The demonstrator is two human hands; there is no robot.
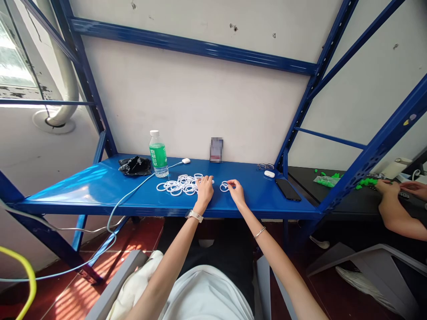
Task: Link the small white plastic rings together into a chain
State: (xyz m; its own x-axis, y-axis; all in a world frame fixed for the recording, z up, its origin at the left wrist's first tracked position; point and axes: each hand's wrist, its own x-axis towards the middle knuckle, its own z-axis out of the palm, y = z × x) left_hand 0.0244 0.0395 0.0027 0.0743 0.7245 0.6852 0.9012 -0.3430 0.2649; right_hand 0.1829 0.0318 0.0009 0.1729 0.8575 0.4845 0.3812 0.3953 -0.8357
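A loose pile of several white rings (179,184) lies on the blue metal shelf (100,186). My left hand (204,189) rests palm down at the right edge of the pile, fingertips touching the rings. My right hand (235,190) is a little to the right, with its fingers pinched on a small group of white rings (224,186) that lie apart from the pile.
A green-labelled water bottle (158,154), a black plastic bag (135,166) and a white cable (133,191) are at the left. A small card (216,150), glasses (265,166), an earbud case (269,174) and a phone (288,189) are at the right. Another person's arms (396,209) work among green parts (328,179).
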